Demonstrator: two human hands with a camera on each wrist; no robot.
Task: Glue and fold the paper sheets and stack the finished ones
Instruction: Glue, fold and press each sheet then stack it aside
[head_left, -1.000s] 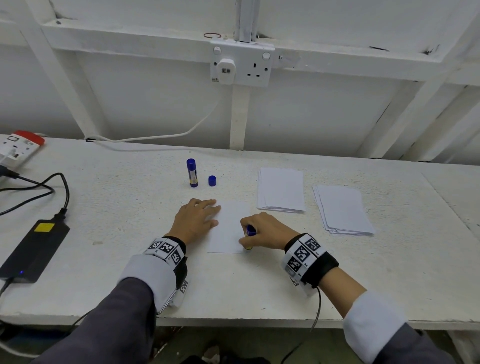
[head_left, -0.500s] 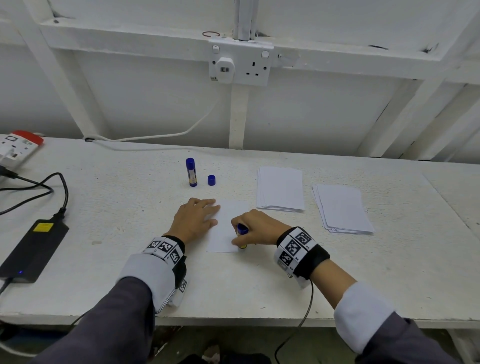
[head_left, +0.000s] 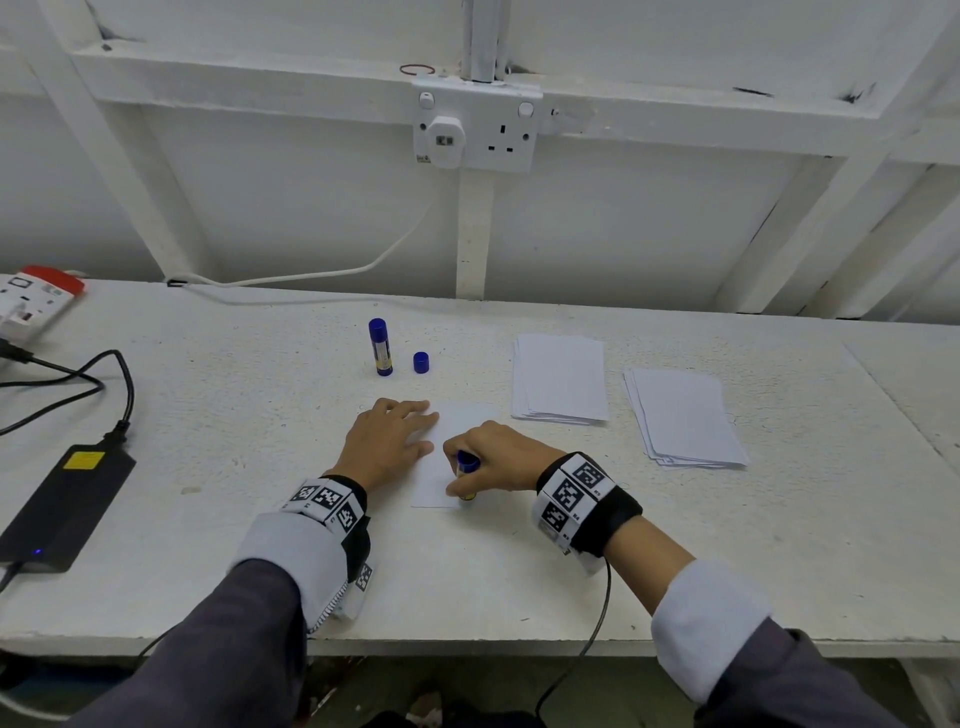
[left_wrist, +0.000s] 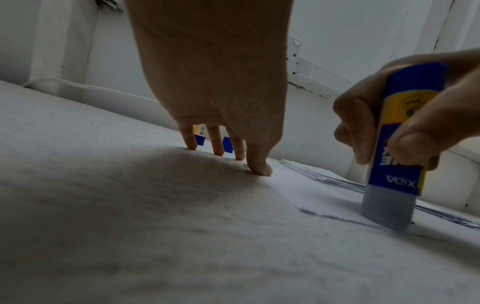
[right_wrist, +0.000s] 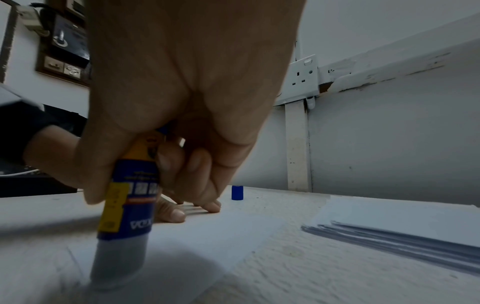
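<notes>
Gluing step, 1 sheet (head_left: 457, 415) on table (head_left: 234, 415): right hand (head_left: 493, 460) clamped round glue stick (head_left: 466, 467), tip on sheet's near edge; left hand (head_left: 387, 441) flat, fingers straight, pinning left side. Next, likely: finish strip, fold, add to stack (head_left: 561, 379)

Dim, even light; wrist views blurred, edges distorted.

- Glue stick (left_wrist: 397, 144), gripped by right hand (left_wrist: 405, 115): brand lettering on blue band, upside down, reading roughly "XIDA"; remaining print blurred.
- Wristbands (head_left: 571, 493): square coded markers, captions too small to read.
</notes>
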